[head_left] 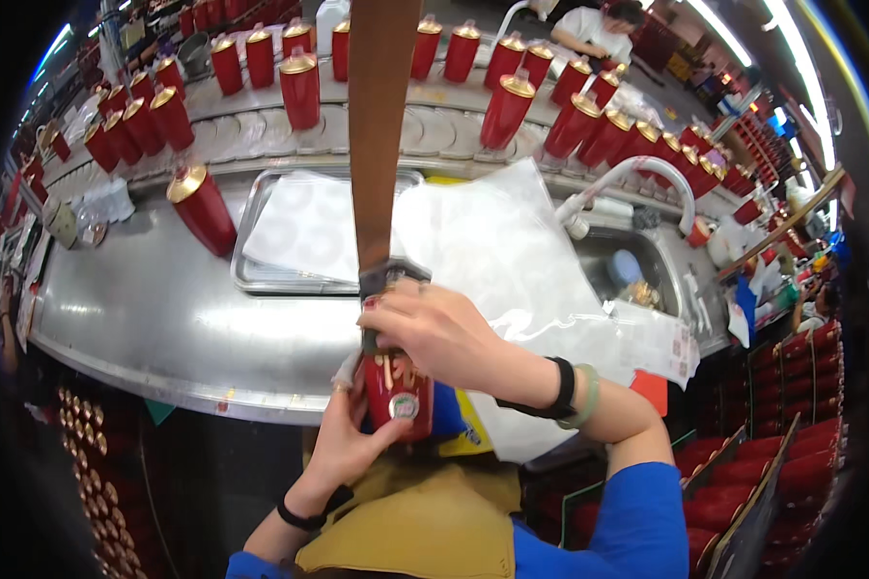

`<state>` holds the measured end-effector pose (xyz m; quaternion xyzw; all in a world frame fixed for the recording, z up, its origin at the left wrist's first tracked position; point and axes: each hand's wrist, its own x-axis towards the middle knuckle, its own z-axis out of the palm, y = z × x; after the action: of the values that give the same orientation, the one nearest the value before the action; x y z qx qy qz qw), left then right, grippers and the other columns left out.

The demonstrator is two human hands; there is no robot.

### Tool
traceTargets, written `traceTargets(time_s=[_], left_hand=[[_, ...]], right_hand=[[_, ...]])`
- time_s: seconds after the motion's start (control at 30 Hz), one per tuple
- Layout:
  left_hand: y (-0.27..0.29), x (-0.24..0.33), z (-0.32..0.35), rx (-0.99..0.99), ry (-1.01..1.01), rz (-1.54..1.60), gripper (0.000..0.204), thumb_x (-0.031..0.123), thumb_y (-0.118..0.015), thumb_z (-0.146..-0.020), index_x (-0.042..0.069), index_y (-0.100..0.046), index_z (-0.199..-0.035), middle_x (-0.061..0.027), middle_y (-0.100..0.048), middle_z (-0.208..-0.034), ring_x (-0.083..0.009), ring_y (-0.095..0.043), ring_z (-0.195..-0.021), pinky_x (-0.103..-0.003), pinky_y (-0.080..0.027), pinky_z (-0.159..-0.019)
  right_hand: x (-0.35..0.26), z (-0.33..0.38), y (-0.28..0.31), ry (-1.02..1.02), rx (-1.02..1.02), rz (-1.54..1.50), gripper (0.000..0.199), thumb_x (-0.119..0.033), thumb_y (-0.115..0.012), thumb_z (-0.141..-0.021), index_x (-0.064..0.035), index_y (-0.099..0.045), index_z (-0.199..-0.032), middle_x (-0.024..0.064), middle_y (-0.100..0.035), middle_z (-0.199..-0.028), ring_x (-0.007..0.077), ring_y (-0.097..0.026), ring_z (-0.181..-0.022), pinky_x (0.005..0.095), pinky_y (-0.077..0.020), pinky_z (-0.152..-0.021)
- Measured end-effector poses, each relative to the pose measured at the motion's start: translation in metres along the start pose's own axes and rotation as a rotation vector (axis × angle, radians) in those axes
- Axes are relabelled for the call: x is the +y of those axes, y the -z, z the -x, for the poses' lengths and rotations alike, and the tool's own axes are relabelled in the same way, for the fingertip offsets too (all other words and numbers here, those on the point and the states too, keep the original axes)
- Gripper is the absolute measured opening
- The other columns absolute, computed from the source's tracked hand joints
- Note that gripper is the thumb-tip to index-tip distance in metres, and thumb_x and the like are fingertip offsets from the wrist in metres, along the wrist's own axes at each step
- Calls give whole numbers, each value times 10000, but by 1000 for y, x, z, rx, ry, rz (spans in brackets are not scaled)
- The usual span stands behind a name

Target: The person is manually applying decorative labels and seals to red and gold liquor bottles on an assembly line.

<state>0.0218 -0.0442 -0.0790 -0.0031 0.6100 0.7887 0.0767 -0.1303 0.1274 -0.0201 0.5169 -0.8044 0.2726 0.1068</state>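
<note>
Close to my body, a red bottle point(381, 383) with gold markings and a round pale label is gripped low down by my left hand point(346, 439), the thumb lying along its side. My right hand point(434, 331) is bent over the bottle's upper end with its fingers closed. What the right fingers pinch is hidden by the hand. A black fitting point(392, 274) sits just beyond those fingers, at the lower end of a long brown bar point(373, 135) that comes down from the top of the view.
White printed sheets point(299, 227) lie in a metal tray point(244, 275); a larger white sheet point(483, 261) covers the steel table. One red gold-capped bottle point(203, 212) stands left. Behind, a conveyor point(415, 130) carries several more. A sink point(661, 256) with a curved faucet point(637, 166) is right; a co-worker point(594, 31) is beyond.
</note>
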Motion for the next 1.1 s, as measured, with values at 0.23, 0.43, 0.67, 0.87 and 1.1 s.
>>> traceTargets(time_s=[0.23, 0.43, 0.67, 0.87, 1.1], left_hand=[[3, -13, 2, -15, -26, 4, 1042, -49, -815, -871, -19, -140, -1664, -191, -341, -1683, -266, -388, -1547, -426, -360, -1264], [1, -9, 1, 13, 19, 40, 1036, -95, -769, -874, 2, -121, -1677, -189, -320, -1694, -275, -415, -1530, -424, -373, -1261], [2, -4, 3, -56, -169, -205, 903, 103, -753, -965, 20, -224, -1693, -241, -335, -1707, -328, -389, -1559, -430, -340, -1259], [12, -20, 9, 113, -433, -731, 599, 456, -421, -1147, 79, -500, -1606, -253, -392, -1690, -413, -324, -1597, -507, -201, -1292], [3, -40, 17, 98, -204, -623, 620, 238, -505, -1117, 110, -324, -1696, -155, -275, -1772, -319, -293, -1623, -595, -12, -1303]], right_hand=[[-3, 8, 7, 348, 221, 234, 339, -171, -727, -785, -178, -786, -1119, -49, -742, -1118, 170, -650, -903, 342, -560, -777], [-27, 23, 12, 31, 282, -112, 361, -73, -794, -833, -102, -738, -1188, 65, -765, -1095, 269, -675, -847, 388, -570, -735], [-15, 38, -12, -585, 514, -296, 210, -24, -697, -986, -18, -690, -1196, 144, -738, -1008, 245, -731, -930, 355, -559, -803], [-27, 61, -10, -876, 670, -203, 214, -72, -679, -1017, -16, -639, -1220, 155, -712, -847, 212, -680, -732, 343, -522, -668], [-91, 103, -52, -784, 516, -606, 248, -53, -665, -1037, -7, -609, -1274, 91, -682, -929, 126, -622, -775, 289, -513, -715]])
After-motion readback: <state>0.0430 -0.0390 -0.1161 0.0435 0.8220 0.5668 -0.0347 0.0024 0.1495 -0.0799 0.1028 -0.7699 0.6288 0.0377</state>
